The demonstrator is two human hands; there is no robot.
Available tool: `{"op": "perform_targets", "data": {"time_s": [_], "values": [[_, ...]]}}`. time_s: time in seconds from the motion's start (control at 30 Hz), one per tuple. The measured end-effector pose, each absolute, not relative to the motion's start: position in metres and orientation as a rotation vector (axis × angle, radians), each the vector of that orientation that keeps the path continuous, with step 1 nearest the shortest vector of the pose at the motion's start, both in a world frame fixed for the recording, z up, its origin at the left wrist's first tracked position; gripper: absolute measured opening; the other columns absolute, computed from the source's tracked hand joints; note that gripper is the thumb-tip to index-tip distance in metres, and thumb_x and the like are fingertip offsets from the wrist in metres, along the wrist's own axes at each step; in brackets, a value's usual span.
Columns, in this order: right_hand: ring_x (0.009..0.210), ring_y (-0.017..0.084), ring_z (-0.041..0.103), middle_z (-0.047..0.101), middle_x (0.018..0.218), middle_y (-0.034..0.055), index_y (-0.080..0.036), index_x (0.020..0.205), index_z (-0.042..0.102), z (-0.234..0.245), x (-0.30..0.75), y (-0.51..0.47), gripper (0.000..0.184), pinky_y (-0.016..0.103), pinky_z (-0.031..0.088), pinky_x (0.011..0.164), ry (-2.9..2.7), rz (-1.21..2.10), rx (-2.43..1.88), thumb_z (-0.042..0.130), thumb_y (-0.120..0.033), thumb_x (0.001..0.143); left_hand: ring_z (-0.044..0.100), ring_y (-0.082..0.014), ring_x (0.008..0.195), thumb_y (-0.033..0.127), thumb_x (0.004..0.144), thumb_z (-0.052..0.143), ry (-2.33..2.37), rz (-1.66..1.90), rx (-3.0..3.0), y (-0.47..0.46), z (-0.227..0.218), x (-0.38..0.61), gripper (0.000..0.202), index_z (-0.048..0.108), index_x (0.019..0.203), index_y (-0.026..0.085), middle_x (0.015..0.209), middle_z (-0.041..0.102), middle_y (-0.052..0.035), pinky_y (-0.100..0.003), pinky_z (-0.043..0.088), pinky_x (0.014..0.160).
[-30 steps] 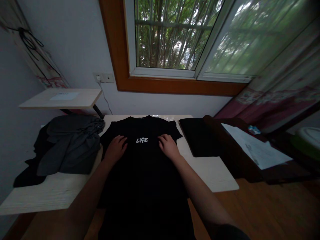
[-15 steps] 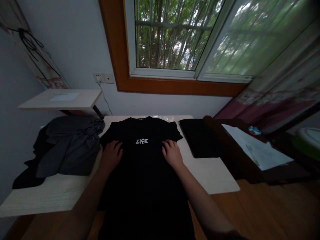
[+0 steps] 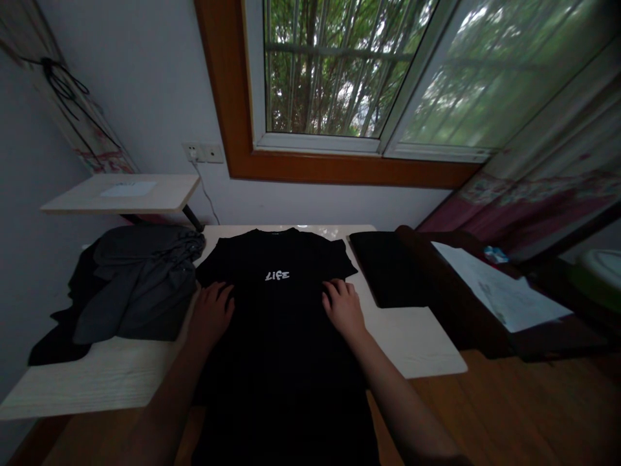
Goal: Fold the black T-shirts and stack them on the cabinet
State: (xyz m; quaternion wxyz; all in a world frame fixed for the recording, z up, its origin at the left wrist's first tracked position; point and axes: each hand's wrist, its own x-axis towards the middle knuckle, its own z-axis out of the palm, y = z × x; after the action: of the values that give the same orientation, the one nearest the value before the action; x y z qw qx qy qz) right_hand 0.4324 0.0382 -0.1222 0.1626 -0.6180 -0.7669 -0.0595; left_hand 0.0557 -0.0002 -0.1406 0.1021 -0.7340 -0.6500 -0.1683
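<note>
A black T-shirt (image 3: 279, 323) lies spread out on a pale wooden table, its collar toward the wall and small white lettering on its chest. My left hand (image 3: 211, 314) rests palm down on the shirt's left side, just below the sleeve, with fingers loosely apart. On the opposite side my right hand (image 3: 343, 307) lies flat below the right sleeve, fingers spread over the fabric. Neither hand grips the cloth. The lower part of the shirt merges with dark clothing at my body, so its hem is hard to make out.
A heap of dark grey and black clothes (image 3: 136, 285) sits on the table (image 3: 97, 382) at left, below a small raised shelf (image 3: 169, 194). A flat, folded-looking black item (image 3: 388, 268) lies at right. Beyond it, papers (image 3: 495, 285) rest on a dark brown surface.
Both hands have slid slightly toward me along the shirt's sides, and my right hand also sits a little farther right. The shirt stays spread out.
</note>
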Motion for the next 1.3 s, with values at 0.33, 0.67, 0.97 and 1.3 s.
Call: {"op": "perform_targets", "data": {"time_s": [0.33, 0.67, 0.97, 1.3], "values": [[0.092, 0.027, 0.062, 0.064, 0.111, 0.0149, -0.020, 0.135, 0.059, -0.118, 0.447, 0.042, 0.038, 0.036, 0.045, 0.076, -2.043, -0.348, -2.045, 0.047, -0.036, 0.102, 0.056, -0.0325, 0.121, 0.016, 0.091, 0.046, -2.035, -0.464, -2.058, -0.014, -0.139, 0.042, 0.040, 0.066, 0.127, 0.019, 0.131, 0.062, -0.0153, -0.050, 0.047, 0.102], [0.079, 0.025, 0.073, 0.076, 0.098, 0.0125, -0.021, 0.140, 0.050, -0.117, 0.456, 0.034, 0.041, 0.032, 0.047, 0.068, -2.125, -0.088, -2.190, 0.034, -0.040, 0.107, 0.060, -0.0308, 0.109, 0.006, 0.086, 0.041, -2.034, -0.464, -2.182, -0.024, -0.137, 0.033, 0.047, 0.070, 0.121, 0.019, 0.123, 0.064, -0.0145, -0.049, 0.049, 0.101], [0.091, 0.027, 0.075, 0.078, 0.100, 0.0111, -0.026, 0.147, 0.046, -0.107, 0.489, 0.032, 0.049, 0.030, 0.047, 0.071, -2.365, 0.414, -2.028, 0.050, -0.044, 0.102, 0.066, -0.0222, 0.104, 0.000, 0.082, 0.036, -2.118, -0.502, -2.458, -0.053, -0.136, 0.005, 0.058, 0.068, 0.125, 0.023, 0.120, 0.064, -0.0112, -0.040, 0.053, 0.098], [0.105, 0.024, 0.065, 0.070, 0.111, 0.0108, -0.021, 0.121, 0.069, -0.087, 0.458, 0.081, 0.031, 0.032, 0.048, 0.092, -2.246, 0.047, -1.773, 0.046, -0.033, 0.103, 0.063, -0.0310, 0.100, 0.033, 0.098, 0.042, -2.011, -0.214, -2.300, -0.001, -0.092, 0.059, 0.038, 0.071, 0.120, 0.022, 0.110, 0.070, -0.0133, -0.047, 0.052, 0.089]]}}
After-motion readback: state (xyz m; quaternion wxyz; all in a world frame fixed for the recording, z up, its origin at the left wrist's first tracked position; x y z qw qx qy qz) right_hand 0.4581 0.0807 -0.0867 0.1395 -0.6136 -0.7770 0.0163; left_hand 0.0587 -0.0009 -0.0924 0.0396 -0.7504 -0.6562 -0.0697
